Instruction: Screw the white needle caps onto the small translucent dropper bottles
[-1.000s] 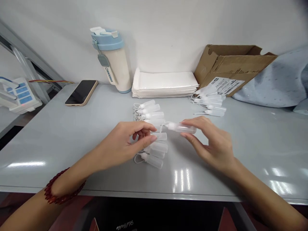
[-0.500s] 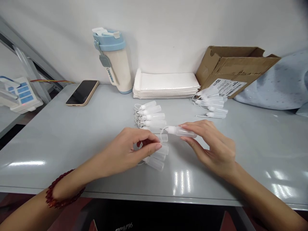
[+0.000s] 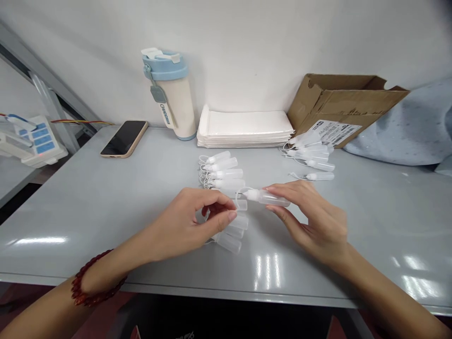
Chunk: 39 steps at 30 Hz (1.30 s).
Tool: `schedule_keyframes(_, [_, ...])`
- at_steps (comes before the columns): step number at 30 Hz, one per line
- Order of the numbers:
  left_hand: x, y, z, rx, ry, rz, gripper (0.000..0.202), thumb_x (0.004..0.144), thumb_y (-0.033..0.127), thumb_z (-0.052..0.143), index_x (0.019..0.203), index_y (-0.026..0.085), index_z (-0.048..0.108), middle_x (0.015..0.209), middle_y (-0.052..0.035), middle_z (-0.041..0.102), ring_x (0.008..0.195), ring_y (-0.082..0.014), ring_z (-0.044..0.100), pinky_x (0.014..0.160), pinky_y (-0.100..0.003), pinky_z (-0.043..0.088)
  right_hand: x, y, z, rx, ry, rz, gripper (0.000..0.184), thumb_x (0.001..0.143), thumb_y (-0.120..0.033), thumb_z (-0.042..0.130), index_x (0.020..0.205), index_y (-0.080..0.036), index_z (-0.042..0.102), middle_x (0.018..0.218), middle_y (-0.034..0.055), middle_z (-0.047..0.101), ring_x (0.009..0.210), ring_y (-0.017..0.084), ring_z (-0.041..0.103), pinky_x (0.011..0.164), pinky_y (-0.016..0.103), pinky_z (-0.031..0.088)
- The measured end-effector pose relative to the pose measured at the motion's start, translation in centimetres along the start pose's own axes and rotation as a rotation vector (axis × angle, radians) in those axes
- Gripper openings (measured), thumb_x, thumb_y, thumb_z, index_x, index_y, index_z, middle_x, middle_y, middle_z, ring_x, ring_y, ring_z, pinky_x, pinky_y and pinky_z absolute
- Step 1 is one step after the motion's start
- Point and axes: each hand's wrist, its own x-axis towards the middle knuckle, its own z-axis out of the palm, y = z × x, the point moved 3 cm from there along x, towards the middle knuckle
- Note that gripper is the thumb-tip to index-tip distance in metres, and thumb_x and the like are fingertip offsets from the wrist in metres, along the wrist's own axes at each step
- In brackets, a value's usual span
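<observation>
My right hand (image 3: 314, 219) holds a small translucent needle-tip squeeze bottle (image 3: 270, 197) between thumb and fingers, its tip pointing left. A thin white cap strap (image 3: 238, 200) curves from the bottle's neck down to my left hand (image 3: 201, 219), whose thumb and index finger pinch its end; the cap itself is hidden by the fingers. Beneath and beyond my left hand lies a column of several similar bottles (image 3: 228, 174), partly covered by it. Another pile of such bottles (image 3: 310, 150) lies at the back right, against a cardboard box.
Along the wall stand a blue-lidded tumbler (image 3: 176, 99), a stack of white padded envelopes (image 3: 247, 127) and an open cardboard box (image 3: 349, 101). A phone (image 3: 124, 139) lies at the left of the grey table (image 3: 88, 202). Pale blue fabric (image 3: 399, 127) rests at the right.
Both hands keep nearly the same pose and grip. The bottle in my right hand tilts slightly more, its base lower. The whole view has shifted slightly.
</observation>
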Motion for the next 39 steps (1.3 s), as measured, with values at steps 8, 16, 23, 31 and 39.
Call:
schedule_keyframes(8, [-0.05,0.09,0.28,-0.017,-0.024,0.056,0.017,0.086,0.032,0.054,0.082,0.02,0.065,0.067,0.0024,0.061,0.063,-0.0112,0.053,0.06,-0.022,0.044,0.09,-0.12,0.06,0.018,0.003,-0.006,0.031,0.082,-0.008,0.06,0.11,-0.022,0.058,0.09,0.0063,0.07,0.078,0.02,0.065,0.069,0.036,0.05])
schedule_keyframes(16, [-0.06,0.14,0.28,-0.022,-0.016,0.027,0.023,0.089,0.03,0.049,0.075,0.018,0.063,0.063,0.0028,0.058,0.059,-0.0102,0.051,0.056,-0.021,0.041,0.14,-0.19,-0.02,0.017,0.001,-0.019,0.031,0.081,-0.006,0.061,0.108,-0.019,0.059,0.09,0.0076,0.07,0.078,0.02,0.065,0.069,0.036,0.05])
schedule_keyframes(23, [0.08,-0.26,-0.54,-0.012,0.096,-0.002,0.021,0.09,0.03,0.048,0.083,0.018,0.065,0.072,0.0014,0.064,0.066,-0.0113,0.054,0.058,-0.021,0.042,0.21,-0.13,-0.12,0.075,-0.017,0.044,0.029,0.081,-0.006,0.061,0.106,-0.02,0.059,0.09,0.0055,0.07,0.08,0.019,0.064,0.07,0.035,0.05])
schedule_keyframes(31, [0.11,-0.26,-0.21,-0.006,0.06,0.039,0.02,0.091,0.027,0.048,0.082,0.018,0.063,0.071,0.0036,0.062,0.065,-0.0095,0.053,0.059,-0.02,0.041,0.18,-0.32,-0.15,0.126,-0.026,0.044,0.027,0.079,-0.005,0.063,0.105,-0.015,0.061,0.091,0.0072,0.07,0.08,0.018,0.063,0.071,0.033,0.049])
schedule_keyframes(39, [0.03,-0.33,-0.06,-0.015,0.054,0.051,0.02,0.092,0.027,0.047,0.08,0.018,0.061,0.07,0.0048,0.061,0.065,-0.0085,0.053,0.06,-0.019,0.041,0.05,-0.38,-0.03,0.134,-0.039,0.023,0.027,0.079,-0.003,0.064,0.104,-0.012,0.061,0.091,0.0095,0.069,0.081,0.018,0.063,0.071,0.034,0.05])
